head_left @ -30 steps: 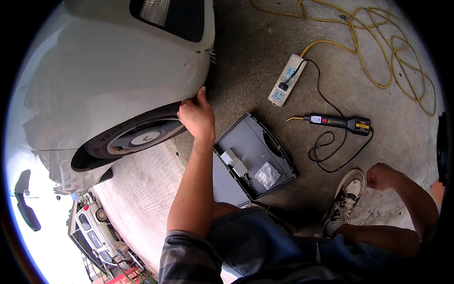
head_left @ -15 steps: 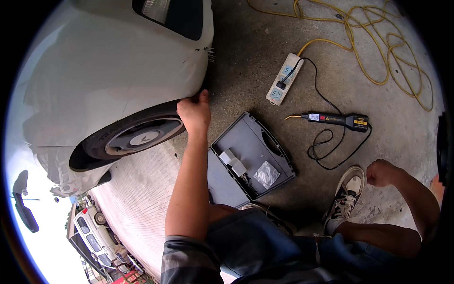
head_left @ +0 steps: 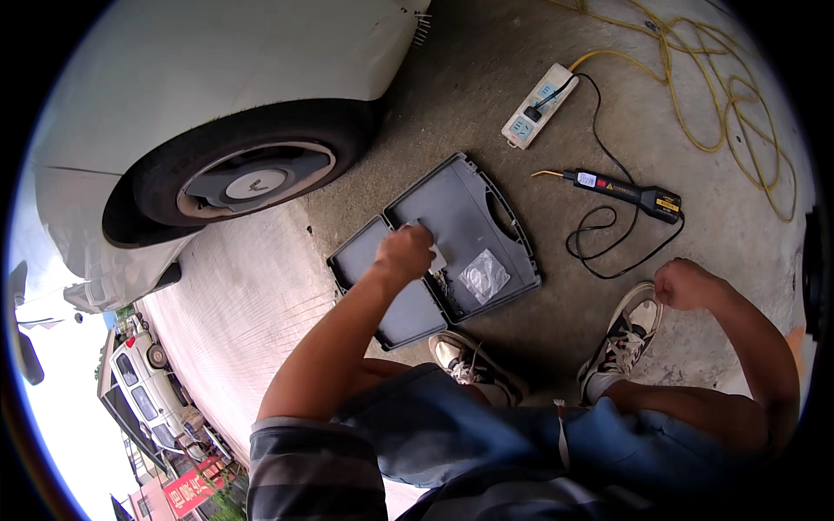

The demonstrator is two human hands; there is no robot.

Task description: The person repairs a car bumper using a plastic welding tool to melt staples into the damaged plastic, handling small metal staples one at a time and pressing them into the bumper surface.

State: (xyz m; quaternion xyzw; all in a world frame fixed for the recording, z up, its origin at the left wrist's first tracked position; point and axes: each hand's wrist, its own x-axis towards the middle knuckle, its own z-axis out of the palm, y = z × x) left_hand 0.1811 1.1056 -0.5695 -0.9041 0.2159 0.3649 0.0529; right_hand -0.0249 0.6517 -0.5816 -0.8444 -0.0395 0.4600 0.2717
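My left hand point(head_left: 405, 256) reaches into the open grey plastic case point(head_left: 443, 187), its fingers curled round one of two small white boxes. That box is mostly hidden by the hand. The other white box point(head_left: 439, 259) shows beside my fingers. Small dark pieces of hardware point(head_left: 445, 285) and a clear plastic bag point(head_left: 485, 277) lie in the same half of the case. My right hand point(head_left: 682, 284) is closed in a loose fist above the toe of my right shoe, with nothing visible in it. Near it on the concrete rests a black hand-held tool point(head_left: 630, 193) with a thin brass-coloured tip.
A white power strip point(head_left: 540, 104) holds the tool's black plug; a yellow cable point(head_left: 682, 95) runs from it in loose coils. At the left stands a pale car point(head_left: 234, 69) with its front wheel point(head_left: 252, 181) turned outward. A white van point(head_left: 143, 386) is parked farther off.
My left hand has left the car's wheel arch, dropped into the case and closed round a white box. My right hand stays in a fist. The view has shifted.
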